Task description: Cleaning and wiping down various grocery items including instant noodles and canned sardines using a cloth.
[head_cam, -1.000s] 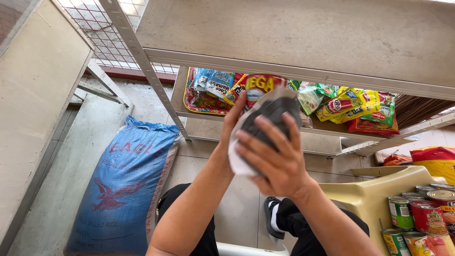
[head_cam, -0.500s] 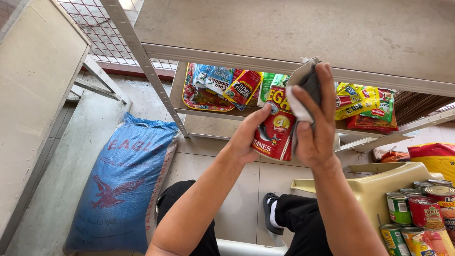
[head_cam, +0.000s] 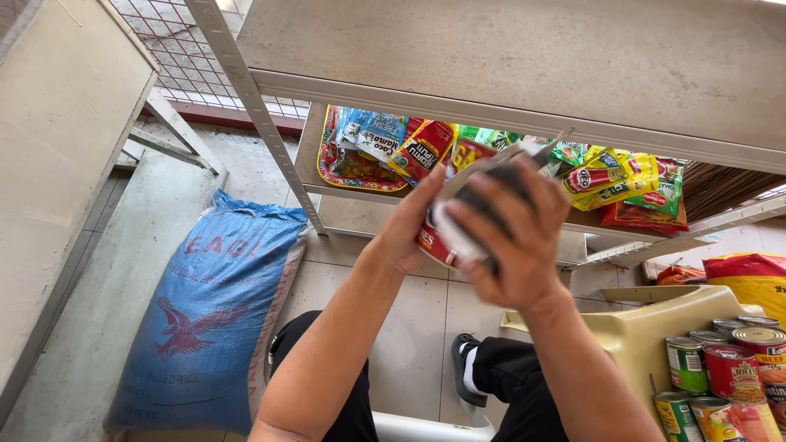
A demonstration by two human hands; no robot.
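Head view: left hand [head_cam: 409, 225] and right hand [head_cam: 512, 237], both raised, grip 1 red packet [head_cam: 438, 241].

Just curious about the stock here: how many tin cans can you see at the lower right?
7 cans, all clustered at the lower right beside the cream plastic stool: four in the back rows, three in front cut by the frame edge. More may be hidden.

Bright daylight fills the picture. The right hand [head_cam: 512, 237] is blurry (it looks smeared). The blue sack [head_cam: 209, 319] looks sharp. Straight shelf [head_cam: 524, 65] edges bend near the corners.
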